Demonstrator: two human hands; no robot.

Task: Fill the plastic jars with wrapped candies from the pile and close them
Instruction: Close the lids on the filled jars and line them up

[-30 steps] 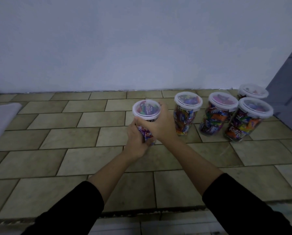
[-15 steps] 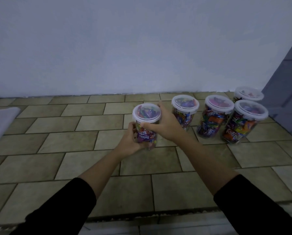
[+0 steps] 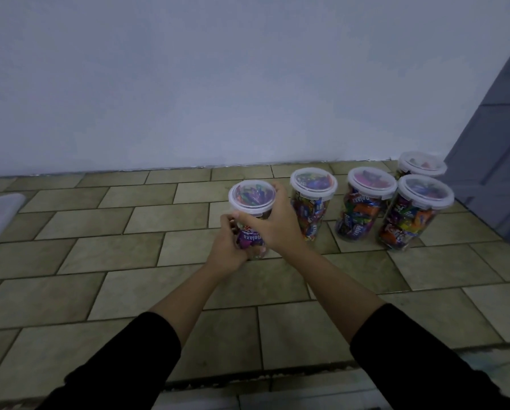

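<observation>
The candy jar [image 3: 251, 215] stands upright, long axis vertical, its clear lid [image 3: 253, 196] facing up. The left hand [image 3: 228, 250] curls its fingers round the jar's lower body. The right hand [image 3: 274, 226] grips the upper part just under the lid. Whether its base touches the tiled floor [image 3: 100, 247] cannot be told. Right of it, a neighbouring jar [image 3: 312, 202] stands near, with three further jars [image 3: 366, 202] beyond, all lidded and full.

Single view here, worn on the person's head: wide-angle, it faces forward and down over the tiled floor [image 3: 100, 250] to the white wall [image 3: 218, 84]. It sits close: left hand [image 3: 225, 253] and right hand [image 3: 277, 229] grip the jar [image 3: 252, 196] mid-frame, forearms [image 3: 183, 297] rising from the bottom edge.
</observation>
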